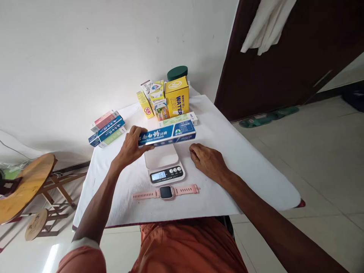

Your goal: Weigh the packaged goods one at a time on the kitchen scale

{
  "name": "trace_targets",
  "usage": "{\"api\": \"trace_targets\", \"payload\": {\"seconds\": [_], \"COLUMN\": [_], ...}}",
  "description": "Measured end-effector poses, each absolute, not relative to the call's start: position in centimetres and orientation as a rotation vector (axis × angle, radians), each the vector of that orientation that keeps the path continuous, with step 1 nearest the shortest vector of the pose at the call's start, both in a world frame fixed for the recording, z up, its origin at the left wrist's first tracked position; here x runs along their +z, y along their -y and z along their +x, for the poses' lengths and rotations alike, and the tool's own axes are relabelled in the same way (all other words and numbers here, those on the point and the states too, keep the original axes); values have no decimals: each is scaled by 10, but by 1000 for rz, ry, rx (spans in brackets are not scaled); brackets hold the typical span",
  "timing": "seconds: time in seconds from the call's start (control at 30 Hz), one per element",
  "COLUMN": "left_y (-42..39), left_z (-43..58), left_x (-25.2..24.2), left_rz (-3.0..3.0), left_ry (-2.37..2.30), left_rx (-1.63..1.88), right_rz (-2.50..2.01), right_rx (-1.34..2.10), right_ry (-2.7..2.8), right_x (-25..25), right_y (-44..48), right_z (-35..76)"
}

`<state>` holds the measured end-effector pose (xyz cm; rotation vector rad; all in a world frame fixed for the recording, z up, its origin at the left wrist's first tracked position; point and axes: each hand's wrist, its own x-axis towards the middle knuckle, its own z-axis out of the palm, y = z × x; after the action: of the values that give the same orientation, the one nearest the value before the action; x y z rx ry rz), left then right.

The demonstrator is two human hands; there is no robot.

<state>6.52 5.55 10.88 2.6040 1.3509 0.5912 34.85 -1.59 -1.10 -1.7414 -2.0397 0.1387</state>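
Observation:
My left hand (131, 147) grips the left end of a long blue toothpaste box (167, 133), thumb below and fingers on top. The box is held level over the back of a white kitchen scale (162, 157), whose lit display shows digits that look like 363. My right hand (209, 159) rests on the white-covered table just right of the scale, its fingers curled in with nothing visible in them. In front of the scale, a pink-strapped smartwatch (166, 192) lies flat with its screen dark.
Several toothpaste boxes (108, 128) lie stacked at the table's left edge. Toward the back stand a yellow carton (176, 99), smaller boxes (145, 103) and a green-lidded container (177, 72). A green-and-white box (182, 118) lies before them. Wooden stools (36, 223) stand left of the table.

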Motion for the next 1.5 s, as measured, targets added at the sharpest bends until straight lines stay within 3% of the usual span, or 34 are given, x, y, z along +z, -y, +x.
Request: {"api": "trace_targets", "payload": {"seconds": [0.2,0.63,0.83,1.13,1.5], "left_y": [-4,5,14,-82,-143], "left_z": [40,52,26,-93,-130], "left_x": [87,88,85,125,112], "left_rz": [2509,2633,2600,2327,2183], "left_ry": [-1402,-1426,-1545,-2380,-2546], "left_rx": [441,360,559,616,621], "right_rz": [-1754,-1618,-1519,-1511,-1482], "right_rx": [146,88,59,48,-1], "right_ry": [2051,1984,2001,1958,1965], "right_x": [-8,-20,-27,-28,-31], "right_y": [17,16,15,13,13], "right_z": [349,353,357,357,357]}}
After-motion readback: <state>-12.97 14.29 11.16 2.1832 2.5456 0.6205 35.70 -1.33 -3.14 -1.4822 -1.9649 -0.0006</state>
